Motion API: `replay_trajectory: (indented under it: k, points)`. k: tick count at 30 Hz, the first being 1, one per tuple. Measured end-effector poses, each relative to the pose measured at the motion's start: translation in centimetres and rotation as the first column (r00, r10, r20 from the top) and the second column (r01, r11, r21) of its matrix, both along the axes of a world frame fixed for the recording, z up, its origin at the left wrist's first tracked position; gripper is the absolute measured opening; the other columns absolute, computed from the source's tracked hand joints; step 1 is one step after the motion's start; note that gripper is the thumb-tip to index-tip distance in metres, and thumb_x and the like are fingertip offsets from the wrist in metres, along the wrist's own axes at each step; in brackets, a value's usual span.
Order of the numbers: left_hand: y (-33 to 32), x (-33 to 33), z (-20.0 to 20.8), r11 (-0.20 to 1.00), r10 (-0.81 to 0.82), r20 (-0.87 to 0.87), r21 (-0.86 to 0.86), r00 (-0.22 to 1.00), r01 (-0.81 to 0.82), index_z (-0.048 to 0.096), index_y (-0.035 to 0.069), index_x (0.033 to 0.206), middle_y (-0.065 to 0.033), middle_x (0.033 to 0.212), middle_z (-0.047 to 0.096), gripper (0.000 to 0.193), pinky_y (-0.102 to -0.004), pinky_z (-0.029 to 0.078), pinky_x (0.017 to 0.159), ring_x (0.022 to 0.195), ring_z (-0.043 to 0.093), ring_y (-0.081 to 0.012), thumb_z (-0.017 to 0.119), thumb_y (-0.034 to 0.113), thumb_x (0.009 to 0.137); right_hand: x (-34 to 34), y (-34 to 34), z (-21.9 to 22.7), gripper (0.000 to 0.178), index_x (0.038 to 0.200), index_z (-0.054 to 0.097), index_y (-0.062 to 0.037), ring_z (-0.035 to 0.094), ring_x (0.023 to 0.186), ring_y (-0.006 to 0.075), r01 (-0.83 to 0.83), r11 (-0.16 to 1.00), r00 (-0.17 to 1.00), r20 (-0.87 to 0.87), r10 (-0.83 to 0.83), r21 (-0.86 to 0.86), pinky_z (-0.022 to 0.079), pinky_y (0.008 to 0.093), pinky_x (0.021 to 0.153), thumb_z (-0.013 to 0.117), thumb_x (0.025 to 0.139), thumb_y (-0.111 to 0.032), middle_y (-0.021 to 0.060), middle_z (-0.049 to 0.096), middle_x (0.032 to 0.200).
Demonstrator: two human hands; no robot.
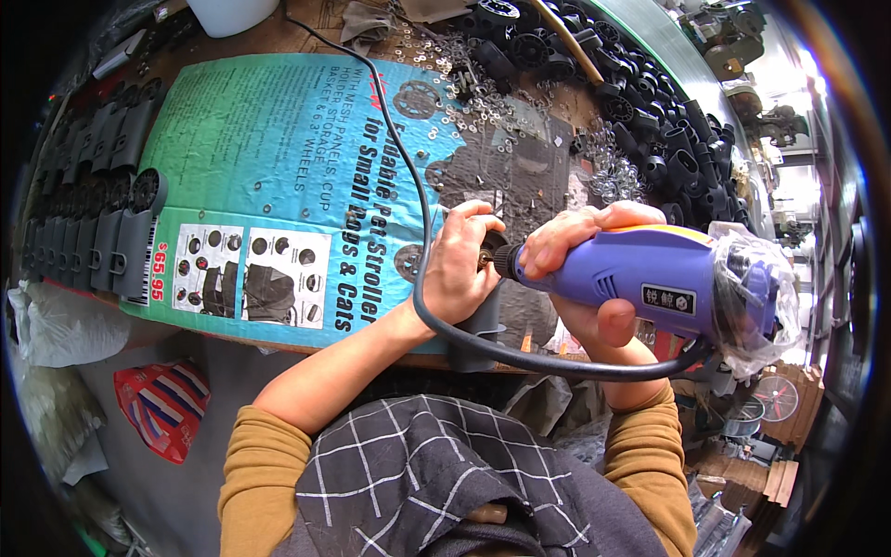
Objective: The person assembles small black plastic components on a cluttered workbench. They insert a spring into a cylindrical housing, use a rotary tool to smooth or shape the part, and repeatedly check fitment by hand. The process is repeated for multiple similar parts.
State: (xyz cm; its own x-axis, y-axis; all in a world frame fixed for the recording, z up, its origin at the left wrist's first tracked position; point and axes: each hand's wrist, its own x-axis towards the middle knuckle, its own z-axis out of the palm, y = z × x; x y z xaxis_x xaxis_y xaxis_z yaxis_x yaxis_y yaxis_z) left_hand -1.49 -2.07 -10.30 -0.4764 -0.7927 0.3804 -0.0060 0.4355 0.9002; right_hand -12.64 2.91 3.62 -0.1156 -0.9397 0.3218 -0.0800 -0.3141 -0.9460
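A purple electric screwdriver with a clear plastic bag over its rear end is gripped by my right hand, fingers over the top and thumb below. Its black nose points left and meets a dark plastic part. My left hand is closed around that part, steadying it at the edge of the worktop; its fingers hide much of it. The tool's black cord loops under the screwdriver, over my left wrist and away to the far side. The contact at the tip is mostly hidden.
A printed cardboard sheet covers the worktop. Rows of dark plastic parts stand at left. Loose washers and small hardware lie at the far middle, beside heaped black parts and a wooden stick. A white bucket stands at the far edge.
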Motion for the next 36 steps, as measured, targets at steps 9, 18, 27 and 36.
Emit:
replay_trajectory:
  k: [9,18,27,36]
  points:
    - [-0.9,0.6,0.0,0.995,-0.096,0.042,-0.023,0.995,0.097,0.060,0.001,0.112,-0.0233,0.126,0.047,0.041,-0.0429,0.043,0.098,0.118,0.050,-0.0394,0.066,0.000,0.071,-0.8,-0.6,-0.1,0.059,0.105,0.051,-0.0085,0.060,0.073,0.0193,-0.193,0.976,0.929,-0.340,0.147,-0.105,0.047,0.0327,0.080,0.067,0.082,-0.061,0.0074,0.064,0.083]
    - [-0.8,0.6,0.0,0.991,-0.134,-0.030,0.024,0.991,0.135,0.056,0.003,0.113,-0.0190,0.115,0.054,0.034,-0.0420,0.043,0.098,0.112,0.053,-0.0362,0.067,0.011,0.082,-3.5,-12.6,-2.2,0.055,0.105,0.050,0.0002,0.070,0.071,0.0301,0.313,0.944,0.558,-0.785,-0.268,-0.100,0.056,0.0374,0.063,0.080,0.076,-0.036,0.0171,0.068,0.079]
    - [-2.0,0.9,2.3,0.990,-0.128,0.096,0.067,0.987,0.122,0.057,0.000,0.107,-0.0198,0.117,0.053,0.028,-0.0412,0.038,0.102,0.114,0.049,-0.0359,0.063,0.006,0.081,-5.1,-14.6,-8.8,0.059,0.122,0.054,-0.0035,0.058,0.103,0.0362,0.211,0.957,0.550,-0.785,-0.285,-0.200,0.046,0.0416,0.094,0.080,0.071,-0.019,0.0173,0.061,0.107]
    - [-7.5,-6.4,7.9,0.973,0.053,-0.060,-0.223,0.997,-0.065,0.049,0.000,0.126,-0.0219,0.132,0.040,0.051,-0.0446,0.029,0.107,0.126,0.038,-0.0356,0.061,0.037,0.094,-11.8,-2.8,-3.8,0.026,0.094,0.065,-0.0026,0.060,0.085,0.0128,0.328,0.809,0.895,0.112,-0.431,0.488,0.049,0.0308,0.077,0.073,0.082,-0.024,0.0052,0.065,0.090]
